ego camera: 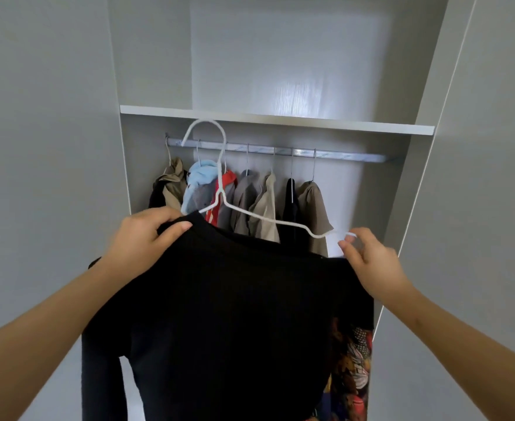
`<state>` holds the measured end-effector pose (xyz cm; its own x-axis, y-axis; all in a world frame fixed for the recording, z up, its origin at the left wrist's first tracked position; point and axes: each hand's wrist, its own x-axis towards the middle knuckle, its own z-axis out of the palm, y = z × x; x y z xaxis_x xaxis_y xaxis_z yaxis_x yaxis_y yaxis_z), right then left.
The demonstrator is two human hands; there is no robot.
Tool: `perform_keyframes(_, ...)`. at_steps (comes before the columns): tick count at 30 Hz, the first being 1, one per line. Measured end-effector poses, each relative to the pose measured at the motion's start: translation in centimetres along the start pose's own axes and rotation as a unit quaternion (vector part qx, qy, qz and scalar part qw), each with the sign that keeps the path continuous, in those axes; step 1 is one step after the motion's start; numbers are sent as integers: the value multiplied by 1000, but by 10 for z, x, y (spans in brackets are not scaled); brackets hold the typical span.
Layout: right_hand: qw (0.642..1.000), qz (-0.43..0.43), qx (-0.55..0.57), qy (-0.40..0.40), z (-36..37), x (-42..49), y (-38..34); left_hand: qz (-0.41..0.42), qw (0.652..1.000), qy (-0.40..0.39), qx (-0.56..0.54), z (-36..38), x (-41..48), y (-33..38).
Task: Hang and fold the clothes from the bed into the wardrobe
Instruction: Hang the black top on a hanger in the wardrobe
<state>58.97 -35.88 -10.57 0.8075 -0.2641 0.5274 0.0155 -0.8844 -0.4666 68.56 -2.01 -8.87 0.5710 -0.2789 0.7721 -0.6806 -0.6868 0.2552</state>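
Observation:
A black long-sleeved top (232,314) hangs in front of me, held up before the open wardrobe. My left hand (142,241) grips its left shoulder at the neckline. A white wire hanger (219,189) sticks up out of the neck, its left arm inside the top and its right arm bare above the right shoulder. My right hand (371,262) pinches the top's right shoulder just below the hanger's right tip. The hanger's hook is level with the metal rail (341,155) and I cannot tell if it touches it.
Several garments (250,202) hang on the rail: beige, light blue, red, grey and black ones. A white shelf (280,119) runs above the rail. A patterned colourful fabric (353,366) shows low on the right behind the top. Grey wardrobe doors flank the opening.

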Motion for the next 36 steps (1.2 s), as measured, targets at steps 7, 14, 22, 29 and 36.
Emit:
perform_keyframes(7,921,-323,-212,52,-7,-12,8,84,995,-46,37,3,-2,14)
perform_keyframes(14,952,-248,-135,121,-5,-18,-1,109,993,6,40,5,2,23)
perform_keyframes(22,966,-179,-78,167,-23,-14,-6,169,982,41,70,4,0,29)
perform_keyframes(29,926,-305,-96,202,-14,-14,-31,147,988,31,32,21,-4,54)
perform_keyframes(36,956,-185,-72,215,-14,-9,-18,73,991,23,-106,32,-12,74)
